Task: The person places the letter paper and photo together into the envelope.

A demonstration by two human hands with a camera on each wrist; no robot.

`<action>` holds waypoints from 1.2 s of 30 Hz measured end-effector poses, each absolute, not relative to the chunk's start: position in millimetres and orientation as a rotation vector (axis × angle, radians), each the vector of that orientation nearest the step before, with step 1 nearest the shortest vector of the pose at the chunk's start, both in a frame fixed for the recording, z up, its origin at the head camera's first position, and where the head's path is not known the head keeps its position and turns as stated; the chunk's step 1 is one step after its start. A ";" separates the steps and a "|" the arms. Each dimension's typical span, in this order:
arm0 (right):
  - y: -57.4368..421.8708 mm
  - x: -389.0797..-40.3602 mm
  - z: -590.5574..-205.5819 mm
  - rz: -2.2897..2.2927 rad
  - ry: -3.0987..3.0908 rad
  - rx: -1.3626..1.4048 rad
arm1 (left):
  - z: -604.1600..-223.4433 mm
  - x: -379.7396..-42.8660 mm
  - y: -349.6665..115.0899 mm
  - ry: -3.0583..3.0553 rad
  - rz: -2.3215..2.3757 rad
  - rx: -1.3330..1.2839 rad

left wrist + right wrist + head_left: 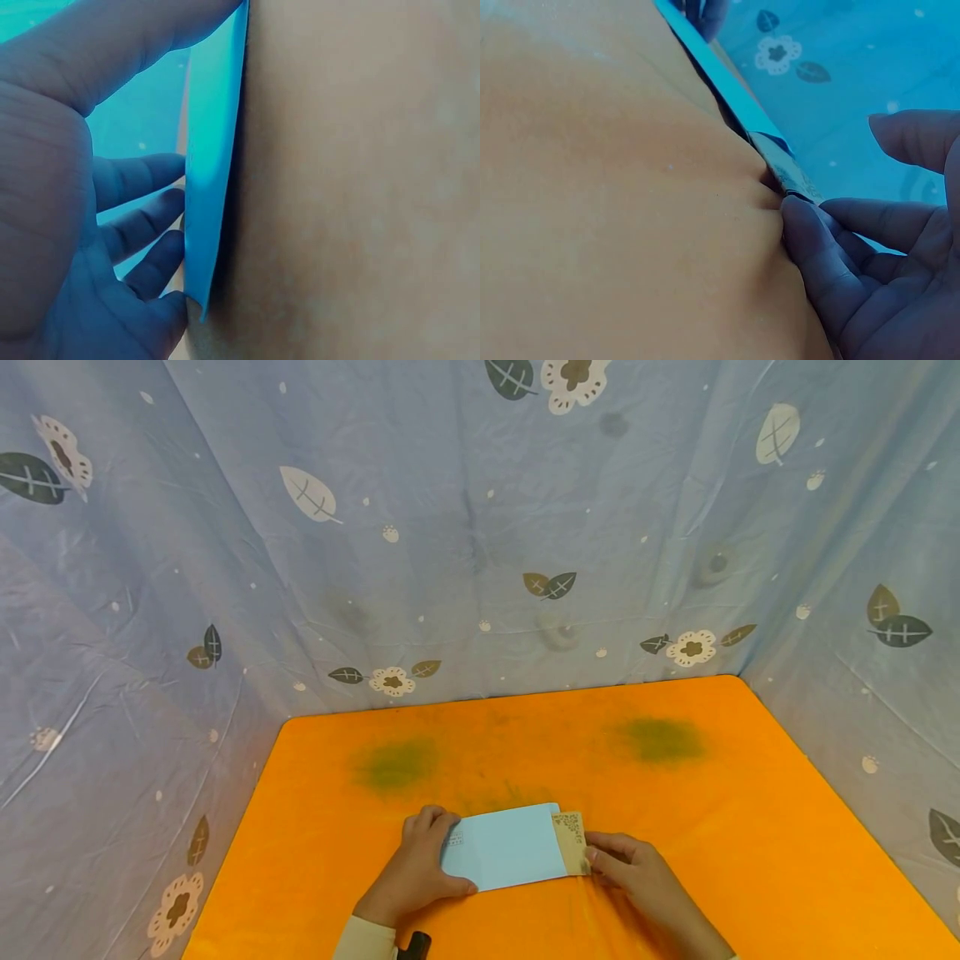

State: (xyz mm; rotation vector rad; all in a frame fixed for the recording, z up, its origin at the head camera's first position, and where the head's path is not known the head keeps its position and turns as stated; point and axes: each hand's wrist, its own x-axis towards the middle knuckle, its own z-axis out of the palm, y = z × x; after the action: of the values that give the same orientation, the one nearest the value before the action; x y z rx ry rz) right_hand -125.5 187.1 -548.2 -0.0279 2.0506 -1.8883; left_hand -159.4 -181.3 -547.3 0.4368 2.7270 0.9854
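A pale blue envelope (506, 847) lies on the orange tabletop, with small print near its left end. My left hand (420, 868) grips that end, thumb along the near edge and fingers at the far edge. From the envelope's right end sticks out a tan card (572, 843) with a dark speckled pattern; its other part is hidden inside. Its outer edge is pinched between the thumb and fingers of my right hand (637, 877). In the right wrist view, the card (784, 165) shows edge-on between the envelope (727, 90) and my fingertips.
The orange tabletop (525, 752) has two dark greenish patches toward the back. Blue-grey curtains (465, 527) with leaf and flower prints hang behind the table and on both sides. A black object (416, 946) shows beside the left sleeve at the bottom edge.
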 end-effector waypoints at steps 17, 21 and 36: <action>184.5 -126.2 -548.1 -1.856 2.061 -0.077 | -544.0 -156.8 -181.1 2.727 1.017 0.445; 183.5 -126.1 -546.6 -1.838 2.076 -0.102 | -544.5 -156.8 -181.4 2.730 1.012 0.445; 181.0 -126.5 -546.7 -1.879 2.044 -0.130 | -548.3 -158.0 -180.7 2.725 0.994 0.429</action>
State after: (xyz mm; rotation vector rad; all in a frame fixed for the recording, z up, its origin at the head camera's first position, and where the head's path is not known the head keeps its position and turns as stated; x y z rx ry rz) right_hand -126.5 181.0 -546.7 -0.1305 2.0445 -1.8788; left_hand -158.0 -180.7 -548.3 0.4291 2.7252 0.9941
